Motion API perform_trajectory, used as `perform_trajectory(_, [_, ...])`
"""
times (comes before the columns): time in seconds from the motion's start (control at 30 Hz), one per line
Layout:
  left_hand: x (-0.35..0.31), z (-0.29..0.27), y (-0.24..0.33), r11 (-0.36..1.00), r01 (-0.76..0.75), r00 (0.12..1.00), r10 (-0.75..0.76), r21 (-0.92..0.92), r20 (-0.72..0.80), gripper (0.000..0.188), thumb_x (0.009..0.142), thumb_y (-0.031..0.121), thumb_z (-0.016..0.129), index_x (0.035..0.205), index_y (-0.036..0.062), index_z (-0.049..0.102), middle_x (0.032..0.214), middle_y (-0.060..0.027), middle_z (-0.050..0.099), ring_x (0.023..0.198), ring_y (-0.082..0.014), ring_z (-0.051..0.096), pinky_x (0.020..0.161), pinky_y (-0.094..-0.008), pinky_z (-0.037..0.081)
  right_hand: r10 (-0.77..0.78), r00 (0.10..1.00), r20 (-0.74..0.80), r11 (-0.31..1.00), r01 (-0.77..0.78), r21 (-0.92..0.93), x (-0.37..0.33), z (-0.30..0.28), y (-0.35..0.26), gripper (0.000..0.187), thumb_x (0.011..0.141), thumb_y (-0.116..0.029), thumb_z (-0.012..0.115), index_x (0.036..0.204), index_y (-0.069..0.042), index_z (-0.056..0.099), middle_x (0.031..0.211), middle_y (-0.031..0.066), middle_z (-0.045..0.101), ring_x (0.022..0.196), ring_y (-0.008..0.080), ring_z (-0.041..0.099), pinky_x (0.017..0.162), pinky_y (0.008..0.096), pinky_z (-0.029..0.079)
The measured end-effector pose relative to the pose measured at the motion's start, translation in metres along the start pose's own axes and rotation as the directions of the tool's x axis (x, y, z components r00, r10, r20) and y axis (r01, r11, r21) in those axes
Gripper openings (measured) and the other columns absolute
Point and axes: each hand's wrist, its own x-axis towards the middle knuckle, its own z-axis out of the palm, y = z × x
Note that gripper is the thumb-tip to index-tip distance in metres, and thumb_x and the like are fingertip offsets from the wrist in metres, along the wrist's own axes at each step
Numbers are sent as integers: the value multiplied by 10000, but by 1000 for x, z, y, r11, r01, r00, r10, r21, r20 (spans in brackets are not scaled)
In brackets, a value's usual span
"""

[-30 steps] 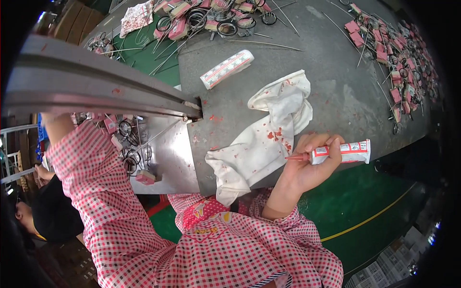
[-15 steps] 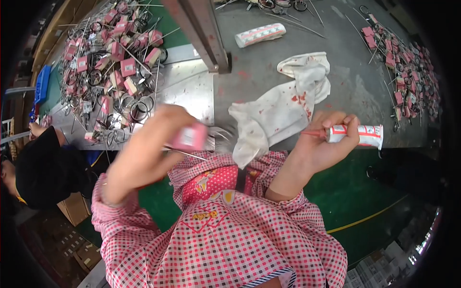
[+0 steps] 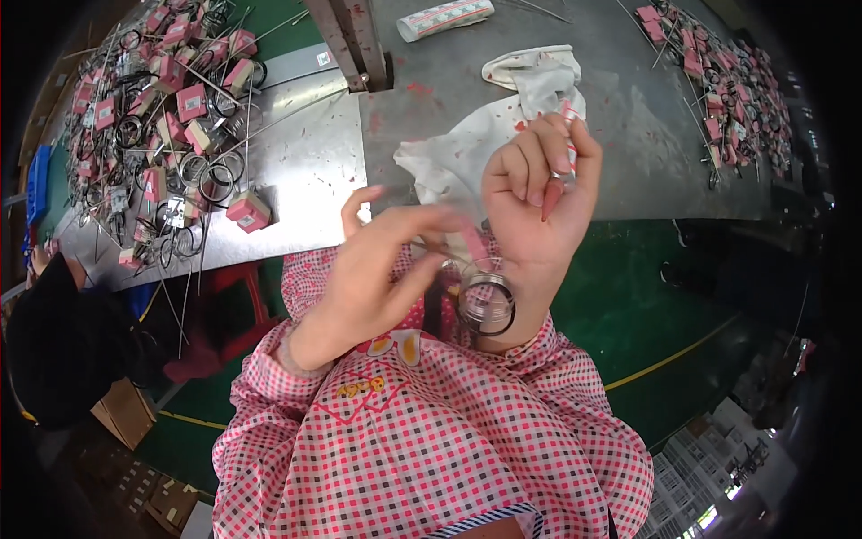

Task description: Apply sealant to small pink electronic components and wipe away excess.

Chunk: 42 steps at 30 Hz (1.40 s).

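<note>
A: Left hand?
B: Your left hand [image 3: 377,274] is half-curled, thumb and fingertips pinching a small pink rectangular block [image 3: 471,242]; blur hides the exact contact. Gripping there probably lets the thin wire coil with a black ring [image 3: 488,301] hang free before your right wrist. Can't tell if it touches.
A: Right?
B: Your right hand [image 3: 539,184] is closed round a white tube with red print [image 3: 569,117], its tapered red nozzle [image 3: 553,198] pointing down past your palm. Likely held so the tip stays exposed while your fingers can press the body.
A: Bench?
B: Rumpled white cloth with red stains [image 3: 462,139] lies just beyond your hands, presumably for easy reach. Scuffed dark grey bench top [image 3: 664,162] under it. On your left, smooth shiny sheet metal [image 3: 305,180] carries a tangled heap of pink-and-cream blocks, stiff rods and coils [image 3: 190,103].
</note>
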Motion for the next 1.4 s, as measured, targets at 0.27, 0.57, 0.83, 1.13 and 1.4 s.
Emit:
perform_trajectory(0.27, [-3, 45, -7, 959, 24, 935, -122, -281, -334, 234, 695, 21, 591, 921, 7, 532, 935, -125, 522, 840, -265, 529, 832, -391, 367, 174, 982, 75, 972, -184, 148, 8, 6, 15, 175, 831, -206, 448, 738, -61, 479, 515, -11, 421, 334, 81, 223, 355, 231, 192])
perform_trajectory(0.57, [1, 16, 10, 993, 114, 961, -114, 14, 251, 411, 724, 240, 557, 1049, 4, 466, 919, -166, 495, 797, -338, 510, 672, -392, 419, -11, 987, 162, 999, 5, 37, 4, 32, 18, 214, 819, -120, 444, 631, -67, 358, 485, -21, 388, 350, 63, 204, 363, 220, 161])
perform_trajectory(0.83, [-5, 6, 12, 897, 303, 927, -198, -323, 318, 548, 725, 194, 641, 1154, -2, 362, 1039, -160, 495, 869, -264, 553, 729, -302, 443, -218, 937, 273, 932, 283, -227, -4, 43, 15, 187, 824, -149, 444, 665, -59, 404, 475, -17, 401, 339, 70, 220, 371, 222, 173])
perform_trajectory(1.13, [2, 20, 5, 703, -228, 965, 71, -674, -253, 808, 698, 384, 652, 1256, -19, 228, 1216, -173, 347, 829, -277, 557, 686, -365, 480, -346, 806, 479, 756, 543, -367, -26, 38, 16, 173, 834, -219, 421, 774, -57, 437, 528, 2, 393, 381, 83, 233, 436, 242, 211])
perform_trajectory(1.4, [3, 26, 0, 660, -340, 929, 125, -670, -349, 795, 710, 344, 658, 1273, 18, 201, 1239, -180, 324, 845, -293, 566, 693, -363, 495, -232, 781, 579, 709, 544, -450, -32, 31, 17, 262, 864, -266, 327, 835, -30, 437, 583, 47, 427, 414, 114, 286, 447, 271, 252])
